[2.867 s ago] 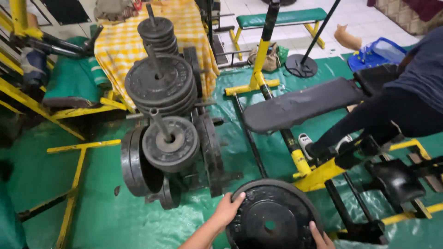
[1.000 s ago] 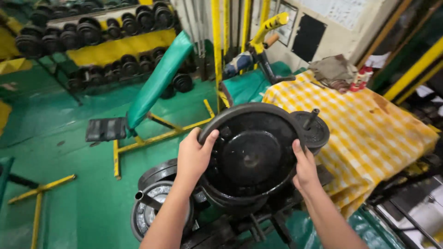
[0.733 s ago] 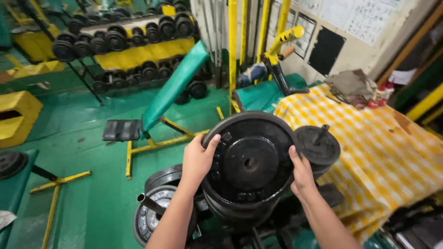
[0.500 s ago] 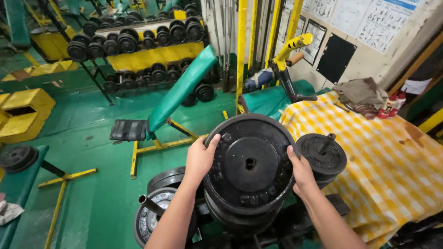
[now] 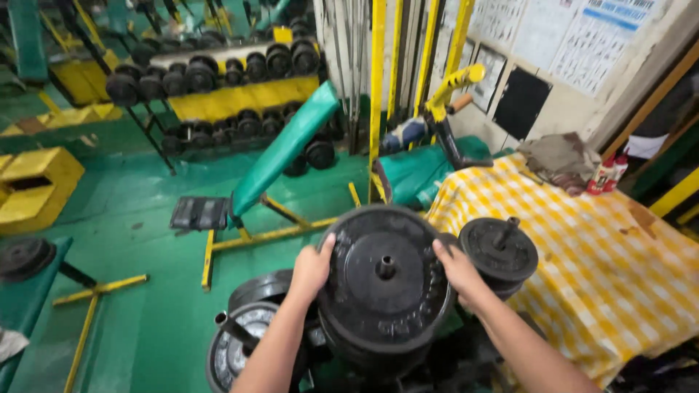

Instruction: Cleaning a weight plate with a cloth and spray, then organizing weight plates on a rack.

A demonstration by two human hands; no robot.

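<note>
A large black weight plate (image 5: 384,287) sits on a peg of the plate rack, the peg's tip showing through its centre hole, on top of other plates. My left hand (image 5: 311,269) grips its left rim and my right hand (image 5: 457,268) grips its right rim. To the right, a smaller black plate (image 5: 499,251) rests on another peg. Lower left, a grey plate (image 5: 240,342) hangs on a low peg of the same rack.
A green incline bench (image 5: 280,149) on a yellow frame stands on the green floor behind the rack. A dumbbell rack (image 5: 211,80) lines the back. A yellow checked cloth (image 5: 597,262) covers something at right. A yellow box (image 5: 33,185) sits far left.
The plate came up from the floor to the rack. Over the last second it slid down onto the peg, whose tip now pokes through the hole; both hands stayed on its rim.
</note>
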